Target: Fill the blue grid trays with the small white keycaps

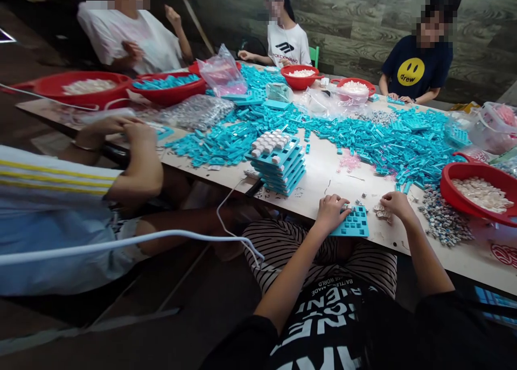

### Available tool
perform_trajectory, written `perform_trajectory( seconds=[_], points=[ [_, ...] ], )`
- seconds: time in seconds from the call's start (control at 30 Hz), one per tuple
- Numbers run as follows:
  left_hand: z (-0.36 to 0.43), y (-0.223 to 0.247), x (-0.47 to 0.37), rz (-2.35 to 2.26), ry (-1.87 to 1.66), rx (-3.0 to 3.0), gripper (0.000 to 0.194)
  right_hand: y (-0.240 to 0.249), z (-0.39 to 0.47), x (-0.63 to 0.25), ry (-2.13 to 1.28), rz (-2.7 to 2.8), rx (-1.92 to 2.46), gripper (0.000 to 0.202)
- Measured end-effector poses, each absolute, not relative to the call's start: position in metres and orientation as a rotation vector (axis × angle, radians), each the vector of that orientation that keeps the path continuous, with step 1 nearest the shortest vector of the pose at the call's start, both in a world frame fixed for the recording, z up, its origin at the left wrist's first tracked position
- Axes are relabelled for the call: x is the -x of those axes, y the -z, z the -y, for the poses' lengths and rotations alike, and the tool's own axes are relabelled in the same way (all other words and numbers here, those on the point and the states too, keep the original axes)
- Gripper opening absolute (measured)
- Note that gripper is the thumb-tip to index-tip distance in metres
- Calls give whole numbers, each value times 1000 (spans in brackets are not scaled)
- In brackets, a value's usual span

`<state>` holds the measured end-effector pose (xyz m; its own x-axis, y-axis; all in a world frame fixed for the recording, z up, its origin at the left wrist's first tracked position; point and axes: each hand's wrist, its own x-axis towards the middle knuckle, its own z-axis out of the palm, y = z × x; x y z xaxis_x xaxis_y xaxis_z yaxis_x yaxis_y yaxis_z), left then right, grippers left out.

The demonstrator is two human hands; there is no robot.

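My left hand (332, 214) grips the left side of a turquoise plastic grid plate (350, 229) at the table's front edge. Its fingers and thumb lie over the top of the plate, which has rows of square openings. To the right, my right hand (397, 204) has its fingertips pinched together; whatever is between them is too small to make out. Just below those fingertips lies a small pile of whitish keycap-like pieces (382, 213). A few small metallic-looking parts (359, 202) are scattered behind the plate.
A stack of turquoise plates (283, 170) topped with white caps stands left. Behind spreads a heap of turquoise pieces (388, 138). At right are a pile of small parts (444, 219) and a red basin (456, 189). A white cable (161, 238) crosses at left. Several co-workers sit around.
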<state>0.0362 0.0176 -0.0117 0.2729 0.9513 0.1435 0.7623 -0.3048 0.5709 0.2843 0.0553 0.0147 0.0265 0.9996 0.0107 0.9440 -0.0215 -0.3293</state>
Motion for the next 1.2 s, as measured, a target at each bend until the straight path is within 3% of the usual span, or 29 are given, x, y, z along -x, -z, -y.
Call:
perform_trajectory(
  seconds=[0.17, 0.27, 0.4, 0.53, 0.83, 1.2],
  points=[
    [-22, -4, -41, -1299, -956, -1730, 27, -24, -40, -248, -407, 1979, 1664, 23],
    [-28, -16, -46, -1043, -990, -1359, 29, -31, -28, -222, -440, 2002, 1254, 24],
    [-29, -29, -50, -973, -1022, -1125, 20, -34, -21, -207, -456, 2001, 1110, 23],
    [-27, -30, -49, -1016, -981, -1017, 40, -31, -22, -212, -498, 1998, 1102, 24],
    [-11, -8, -46, -1402, -839, -2107, 29, -3, -38, -230, -492, 2190, 1244, 29],
    [6, 24, -45, -1507, -664, -2521, 41, 3, -43, -231, -509, 2352, 1250, 20]
  ],
)
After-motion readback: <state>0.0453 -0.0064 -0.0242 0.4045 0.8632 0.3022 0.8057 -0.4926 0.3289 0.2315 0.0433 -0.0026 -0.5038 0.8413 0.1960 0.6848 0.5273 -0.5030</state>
